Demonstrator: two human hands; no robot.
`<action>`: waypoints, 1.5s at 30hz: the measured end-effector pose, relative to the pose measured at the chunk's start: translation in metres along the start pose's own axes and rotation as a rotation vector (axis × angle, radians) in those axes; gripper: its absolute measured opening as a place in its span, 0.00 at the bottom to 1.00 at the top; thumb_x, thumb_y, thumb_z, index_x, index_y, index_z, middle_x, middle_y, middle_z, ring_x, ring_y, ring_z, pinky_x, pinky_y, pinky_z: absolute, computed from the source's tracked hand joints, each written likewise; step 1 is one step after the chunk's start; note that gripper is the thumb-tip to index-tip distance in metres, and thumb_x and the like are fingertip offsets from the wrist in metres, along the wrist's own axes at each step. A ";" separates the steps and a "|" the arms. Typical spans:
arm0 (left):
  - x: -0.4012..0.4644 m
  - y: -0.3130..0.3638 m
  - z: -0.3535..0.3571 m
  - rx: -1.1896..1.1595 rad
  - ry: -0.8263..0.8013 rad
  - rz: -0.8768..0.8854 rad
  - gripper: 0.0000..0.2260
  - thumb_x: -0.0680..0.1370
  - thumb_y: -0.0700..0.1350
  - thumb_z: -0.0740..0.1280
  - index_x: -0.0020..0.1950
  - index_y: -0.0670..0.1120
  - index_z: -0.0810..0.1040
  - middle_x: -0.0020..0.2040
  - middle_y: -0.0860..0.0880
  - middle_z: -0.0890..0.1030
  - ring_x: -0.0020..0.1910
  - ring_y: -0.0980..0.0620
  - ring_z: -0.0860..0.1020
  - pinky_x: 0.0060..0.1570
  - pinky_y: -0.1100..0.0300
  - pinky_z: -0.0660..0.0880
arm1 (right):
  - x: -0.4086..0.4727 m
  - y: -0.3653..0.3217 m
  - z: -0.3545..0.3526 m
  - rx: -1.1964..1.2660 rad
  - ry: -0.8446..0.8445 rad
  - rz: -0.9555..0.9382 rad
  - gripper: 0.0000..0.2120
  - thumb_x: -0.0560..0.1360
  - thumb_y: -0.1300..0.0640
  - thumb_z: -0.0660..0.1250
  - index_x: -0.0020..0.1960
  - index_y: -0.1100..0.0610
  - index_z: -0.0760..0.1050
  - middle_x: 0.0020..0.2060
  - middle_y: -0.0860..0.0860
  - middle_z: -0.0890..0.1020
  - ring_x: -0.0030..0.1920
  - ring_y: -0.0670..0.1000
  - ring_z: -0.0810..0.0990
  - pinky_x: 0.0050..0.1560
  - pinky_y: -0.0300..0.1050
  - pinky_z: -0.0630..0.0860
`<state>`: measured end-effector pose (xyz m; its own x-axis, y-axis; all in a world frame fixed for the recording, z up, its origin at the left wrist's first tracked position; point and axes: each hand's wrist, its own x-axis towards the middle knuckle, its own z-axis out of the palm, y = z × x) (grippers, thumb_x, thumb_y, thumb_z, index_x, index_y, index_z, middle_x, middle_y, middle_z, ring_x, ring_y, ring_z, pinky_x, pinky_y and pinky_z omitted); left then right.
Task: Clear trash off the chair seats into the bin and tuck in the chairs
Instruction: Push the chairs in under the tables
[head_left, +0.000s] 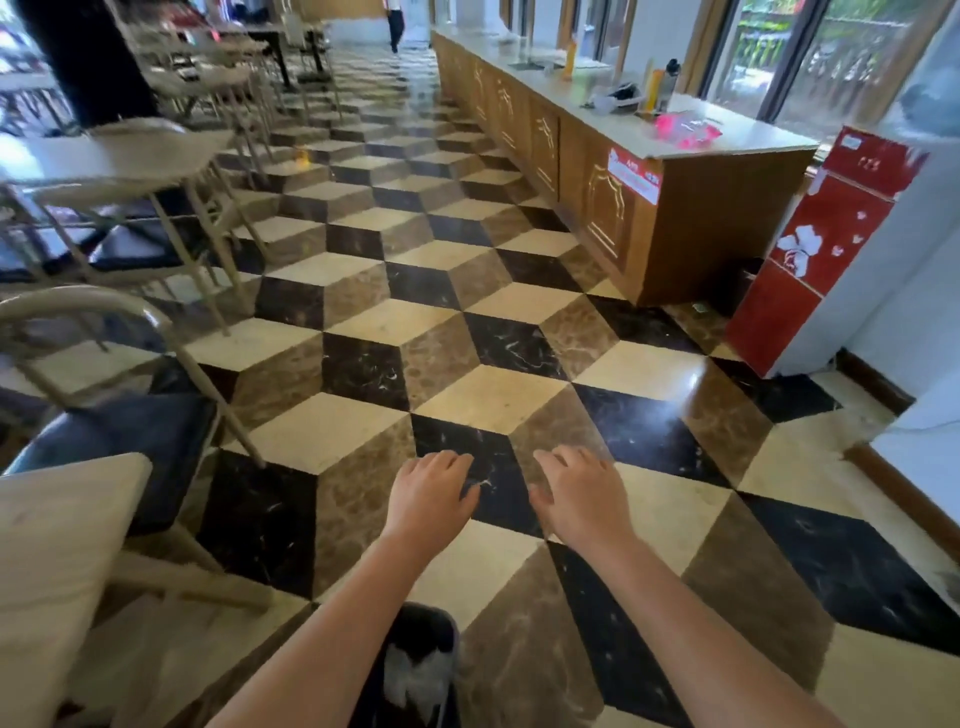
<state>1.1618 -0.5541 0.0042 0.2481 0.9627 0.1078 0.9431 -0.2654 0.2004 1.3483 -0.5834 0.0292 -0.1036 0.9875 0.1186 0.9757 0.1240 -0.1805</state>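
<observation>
My left hand (430, 493) and my right hand (582, 493) hang side by side over the patterned floor, fingers loosely curled, holding nothing. A dark bin (421, 670) with pale crumpled trash inside stands on the floor below my left forearm, at the bottom edge. To my left a chair (130, 431) with a dark seat and a beige metal frame stands beside a pale table (57, 561). Its seat looks bare. A second dark-seated chair (135, 249) stands farther back on the left, under another table (119, 156).
A long wooden counter (675, 208) runs along the right with bottles and a pink bag on top. A red and white water dispenser (826, 249) stands at its near end. More tables and chairs line the left side. A person walks far down the aisle.
</observation>
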 end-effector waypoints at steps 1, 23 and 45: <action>0.019 0.000 -0.001 0.000 -0.001 -0.037 0.18 0.78 0.55 0.61 0.66 0.52 0.71 0.63 0.52 0.77 0.63 0.51 0.74 0.64 0.53 0.69 | 0.024 0.009 -0.002 0.009 -0.008 -0.027 0.20 0.77 0.48 0.61 0.66 0.53 0.70 0.60 0.51 0.77 0.60 0.53 0.74 0.58 0.48 0.71; 0.417 -0.177 -0.018 -0.011 0.083 -0.443 0.18 0.78 0.54 0.60 0.67 0.51 0.71 0.63 0.51 0.77 0.61 0.51 0.75 0.61 0.55 0.70 | 0.530 -0.001 0.051 0.020 -0.107 -0.405 0.19 0.75 0.48 0.61 0.63 0.54 0.72 0.55 0.52 0.80 0.55 0.52 0.76 0.53 0.45 0.73; 0.704 -0.392 -0.034 0.036 0.386 -0.943 0.08 0.75 0.47 0.68 0.52 0.47 0.81 0.49 0.49 0.83 0.47 0.51 0.81 0.50 0.53 0.79 | 0.979 -0.161 0.137 0.056 -0.221 -0.973 0.17 0.76 0.48 0.60 0.59 0.55 0.75 0.54 0.53 0.79 0.55 0.55 0.75 0.55 0.49 0.72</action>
<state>0.9594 0.2257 0.0346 -0.6819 0.6945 0.2295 0.7251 0.6005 0.3372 1.0630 0.3771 0.0404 -0.8919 0.4489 0.0558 0.4372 0.8871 -0.1482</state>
